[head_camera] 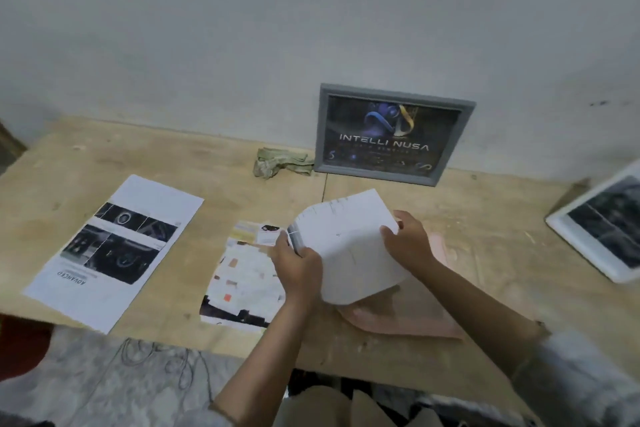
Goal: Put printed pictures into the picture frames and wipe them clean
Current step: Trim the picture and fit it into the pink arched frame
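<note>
Plywood table [104, 163] against a grey wall [242, 28] — 2 prints [114, 250] lying flat.

The surface [104, 156] is pale bare plywood, scuffed, with a seam running from the far wall toward the near edge around the middle. On its left lies a long printed sheet [114, 250] with dark photos, set at a slant. Just right of it lies a second printed sheet [242, 284], mostly white with small coloured patches and a dark band at its near end. At the far edge a crumpled greenish cloth [280, 162] lies beside a grey picture frame [393, 133] that stands on the surface, leaning on the wall. A pink frame [408, 322] lies flat near the middle. At the right edge a white frame [595, 229] holds a dark picture.
</note>
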